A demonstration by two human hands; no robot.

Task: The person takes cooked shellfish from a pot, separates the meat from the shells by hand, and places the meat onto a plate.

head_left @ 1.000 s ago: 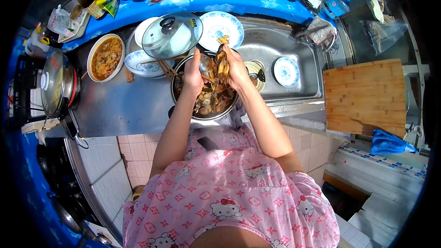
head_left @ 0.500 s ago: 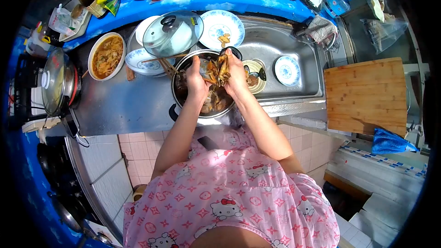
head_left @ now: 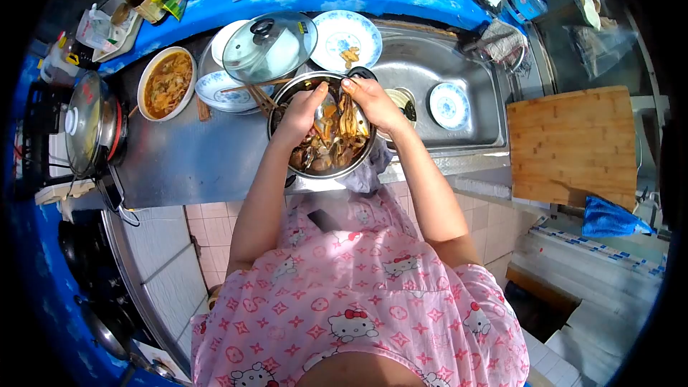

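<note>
Both of my hands are over a steel pot (head_left: 370, 152) of dark brown braised food. My right hand (head_left: 374, 104) pinches a long yellow-brown piece of meat (head_left: 349, 116) that hangs over the pot. At the left side of the pot, my left hand (head_left: 301, 115) has its fingers curled down and its thumb pressed in; what it grips is hidden. A shiny, orange-brown patch of food (head_left: 327, 113) shows beside that thumb. Chopsticks (head_left: 252, 87) lie against the pot's left rim.
Behind the pot stand a glass lid (head_left: 269, 50) and a plate with yellowish scraps (head_left: 347, 34). A bowl of stew (head_left: 167, 84) sits at left. The sink (head_left: 423, 61) holds a small patterned plate (head_left: 449, 106). A cutting board (head_left: 570, 145) lies at right.
My hands have moved slightly apart, and more of the food in the pot shows between them. The yellow-brown piece hangs lower. A greyish cloth shows more below the pot's right side.
</note>
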